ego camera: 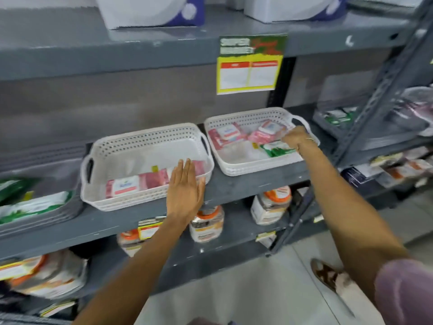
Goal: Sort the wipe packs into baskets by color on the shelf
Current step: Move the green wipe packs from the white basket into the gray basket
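Two white perforated baskets stand on the grey shelf. The left basket [145, 139] holds pink wipe packs [138, 184] along its front. My left hand [185, 191] rests flat and open over that basket's front right rim, holding nothing. The right basket [248, 114] holds several pink packs [234, 134] at the back and a green wipe pack [275, 150] at its front right. My right hand [295, 137] reaches into the right basket with fingers closed on the top of the green pack. A grey basket [42, 216] at far left holds green packs [30, 206].
The grey metal shelf [257, 181] carries a yellow price tag [248, 75] on the board above. Orange-lidded jars [206, 222] stand on the shelf below. A slanted shelf post [375, 106] rises at right. My foot [328, 275] is on the tiled floor.
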Tool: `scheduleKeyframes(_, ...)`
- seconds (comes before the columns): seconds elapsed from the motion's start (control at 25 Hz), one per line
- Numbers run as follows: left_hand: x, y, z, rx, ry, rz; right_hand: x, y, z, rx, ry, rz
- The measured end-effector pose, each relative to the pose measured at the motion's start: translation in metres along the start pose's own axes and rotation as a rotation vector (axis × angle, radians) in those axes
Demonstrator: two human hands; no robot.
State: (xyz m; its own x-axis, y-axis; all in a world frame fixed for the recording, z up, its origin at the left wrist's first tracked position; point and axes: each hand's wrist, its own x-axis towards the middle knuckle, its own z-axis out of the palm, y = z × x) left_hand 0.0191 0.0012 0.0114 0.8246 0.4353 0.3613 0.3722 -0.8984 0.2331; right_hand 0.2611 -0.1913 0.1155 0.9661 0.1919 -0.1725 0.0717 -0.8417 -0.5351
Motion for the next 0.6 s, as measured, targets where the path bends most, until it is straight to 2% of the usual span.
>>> scheduleKeyframes(0.16, -0.002, 0.02, 0.015, 0.113, -0.018, -0.002, 0.028, 0.025, -0.004, -0.255, -0.153, 0.016)
scheduleKeyframes(0.32, -0.002, 0.02, 0.022, 0.137, -0.017, -0.017, 0.052, 0.027, -0.001, -0.537, -0.341, 0.129)
scheduleKeyframes(0.44, -0.001, 0.023, 0.024, 0.136, -0.006, -0.022, 0.064, 0.028, -0.001, -0.525, -0.406, 0.241)
scheduleKeyframes(0.6, -0.001, 0.024, 0.026, 0.121, 0.001, -0.038, 0.069, 0.029, 0.006, -0.419, -0.353, 0.168)
